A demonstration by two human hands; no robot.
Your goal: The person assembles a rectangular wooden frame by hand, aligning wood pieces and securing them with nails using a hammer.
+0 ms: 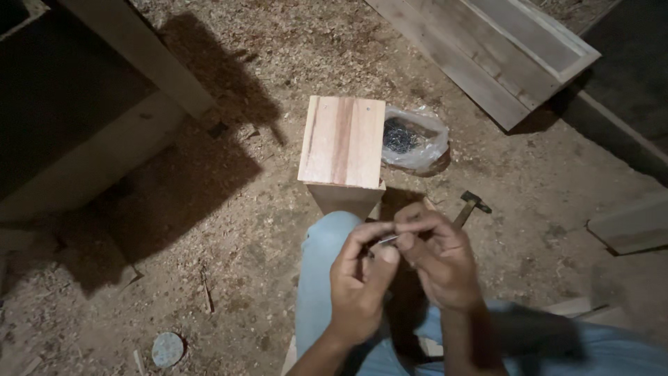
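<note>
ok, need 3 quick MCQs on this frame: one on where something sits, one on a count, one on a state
1. Where is the clear plastic bag of nails?
A. beside the wooden box
B. on top of the box
C. in the left hand

2. How many hammers show?
A. none
B. one
C. three

3. What are the left hand and right hand doing?
A. both flat on the ground
B. pinching a small thin metal piece between them
C. swinging the hammer

Answers: 1 A, the bag lies on the sawdust against the box's side; 2 B, one hammer lies behind the hands; 3 B, fingertips of both meet on the piece.
</note>
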